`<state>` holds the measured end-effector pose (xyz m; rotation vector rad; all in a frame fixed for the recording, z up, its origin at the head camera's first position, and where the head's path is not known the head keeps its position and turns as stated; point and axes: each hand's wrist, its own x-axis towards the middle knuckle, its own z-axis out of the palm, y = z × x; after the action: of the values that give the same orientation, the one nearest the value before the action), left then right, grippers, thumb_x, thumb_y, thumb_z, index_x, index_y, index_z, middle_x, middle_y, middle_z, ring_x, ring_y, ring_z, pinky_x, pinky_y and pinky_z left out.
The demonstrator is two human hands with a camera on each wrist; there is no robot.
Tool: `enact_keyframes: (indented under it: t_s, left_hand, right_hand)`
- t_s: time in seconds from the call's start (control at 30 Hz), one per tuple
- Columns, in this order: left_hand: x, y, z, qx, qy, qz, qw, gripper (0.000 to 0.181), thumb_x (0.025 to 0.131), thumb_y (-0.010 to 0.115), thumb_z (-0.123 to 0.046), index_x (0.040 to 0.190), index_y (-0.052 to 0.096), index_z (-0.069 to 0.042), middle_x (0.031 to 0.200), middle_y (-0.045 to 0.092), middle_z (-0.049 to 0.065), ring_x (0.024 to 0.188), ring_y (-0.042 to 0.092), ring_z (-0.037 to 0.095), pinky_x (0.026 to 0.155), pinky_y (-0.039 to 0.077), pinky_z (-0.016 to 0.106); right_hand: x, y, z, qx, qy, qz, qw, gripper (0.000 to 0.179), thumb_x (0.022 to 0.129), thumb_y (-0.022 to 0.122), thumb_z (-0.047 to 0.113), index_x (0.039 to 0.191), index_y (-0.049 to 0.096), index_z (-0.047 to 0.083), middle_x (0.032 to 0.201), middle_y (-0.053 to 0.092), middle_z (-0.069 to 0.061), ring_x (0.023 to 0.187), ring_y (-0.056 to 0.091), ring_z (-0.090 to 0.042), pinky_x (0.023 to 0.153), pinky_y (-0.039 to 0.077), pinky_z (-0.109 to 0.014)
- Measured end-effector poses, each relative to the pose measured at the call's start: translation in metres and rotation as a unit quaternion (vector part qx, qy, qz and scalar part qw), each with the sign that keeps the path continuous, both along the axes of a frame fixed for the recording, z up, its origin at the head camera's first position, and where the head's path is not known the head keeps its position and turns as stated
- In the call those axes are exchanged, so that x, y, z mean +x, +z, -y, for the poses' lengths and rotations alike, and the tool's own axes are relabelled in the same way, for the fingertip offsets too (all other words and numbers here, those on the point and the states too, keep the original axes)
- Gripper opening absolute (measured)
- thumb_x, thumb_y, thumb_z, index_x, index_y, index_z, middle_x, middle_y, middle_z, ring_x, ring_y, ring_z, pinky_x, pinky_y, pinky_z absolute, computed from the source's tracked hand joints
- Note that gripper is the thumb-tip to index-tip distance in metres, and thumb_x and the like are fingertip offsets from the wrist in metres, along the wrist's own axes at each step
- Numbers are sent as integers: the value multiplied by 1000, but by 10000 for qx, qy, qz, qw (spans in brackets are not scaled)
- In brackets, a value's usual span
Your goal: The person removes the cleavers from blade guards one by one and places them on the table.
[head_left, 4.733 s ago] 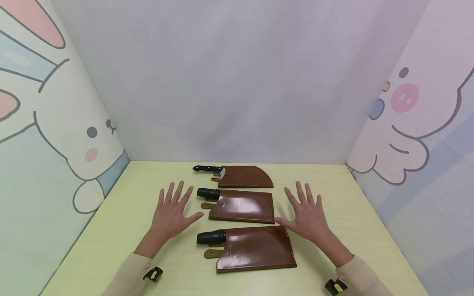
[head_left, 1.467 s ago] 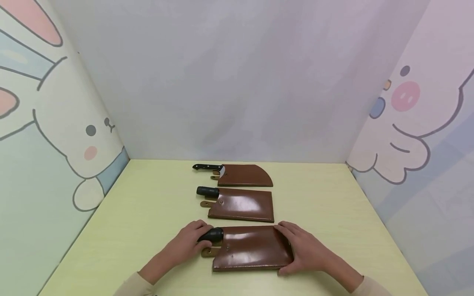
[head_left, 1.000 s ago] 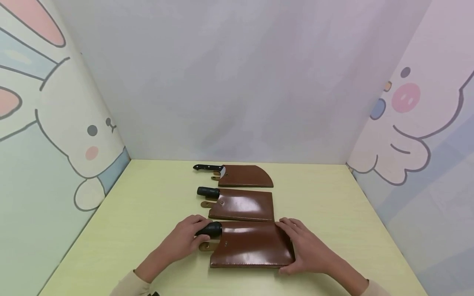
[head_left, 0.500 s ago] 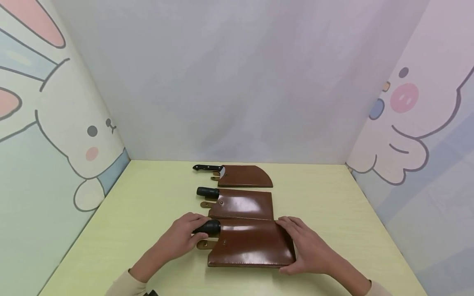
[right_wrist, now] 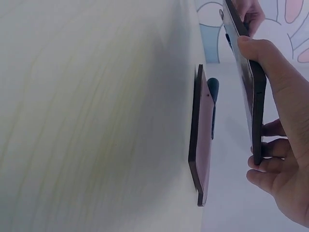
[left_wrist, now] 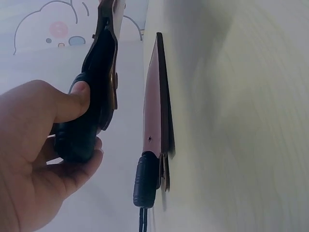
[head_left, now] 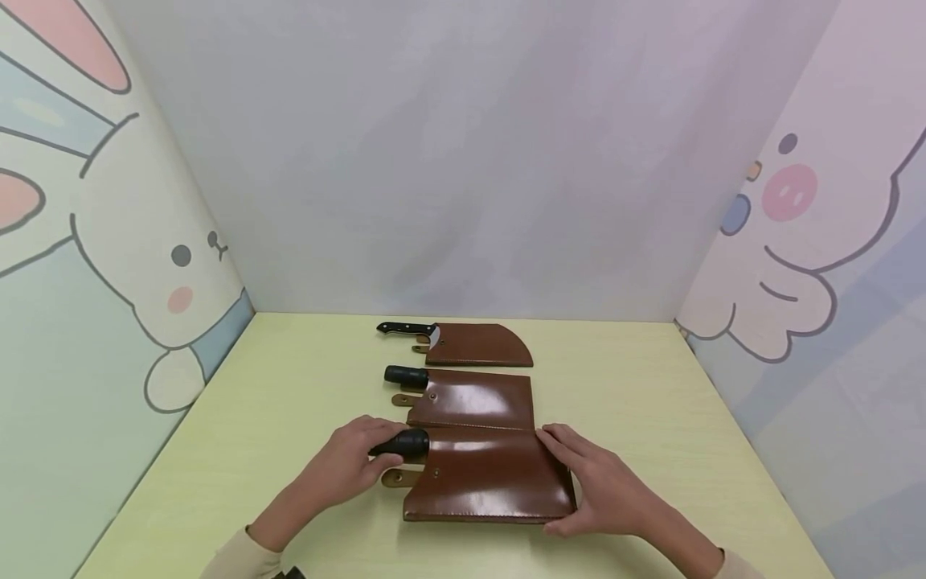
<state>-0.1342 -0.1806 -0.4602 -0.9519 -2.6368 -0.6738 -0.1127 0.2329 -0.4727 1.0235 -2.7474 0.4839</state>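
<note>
- My L fingers (left_wrist: 79, 176): grasping the nearest handle (head_left: 410, 445), thumb opp. the others.
- My R fingers (right_wrist: 268, 165): grasping the closed end of the nearest sheath (head_left: 492, 482), edge to edge.
- Loc.: nearest sheath is off the surface (head_left: 275, 386), raised clear, on my side of the middle sheath (head_left: 477, 406).
- Rec.: I should hold both ends level & support the weight from the sheath end; no outward pull on the handle. Strap (head_left: 400, 478) appears undone, so in my judgement the knife could slide.
- Contents, nearest: handle out at mouth, blade not vis.
- Contents, middle: black handle (head_left: 406, 375) protrudes, blade likewise hidden.
- Contents, far sheath (head_left: 481, 344): riveted handle (head_left: 405, 328) outside, sliver of metal (head_left: 435, 338) showing at mouth, rest covered.
</note>
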Motion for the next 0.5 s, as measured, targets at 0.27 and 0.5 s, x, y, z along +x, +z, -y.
enact_keyframes:
  t_s: [0.27, 0.5]
  left_hand:
    - [1, 1, 5, -105, 206, 354, 9991, 38, 87, 83, -21, 121, 74, -7, 115, 76, 1, 100, 69, 16, 81, 58, 36]
    - [0, -1, 7, -109, 352, 566, 9977, 37, 87, 82, -22, 121, 74, -11, 117, 75, 1, 107, 71, 20, 87, 58, 41]
  right_hand:
    - [1, 0, -1, 28, -20, 21, 10000, 115, 64, 84, 74, 153, 48, 11, 152, 49, -5, 131, 58, -26, 92, 57, -43]
    - [0, -1, -5, -13, -41, -151, 9999, 115, 62, 85, 74, 151, 50, 11, 151, 51, -4, 128, 60, -25, 90, 58, -42]
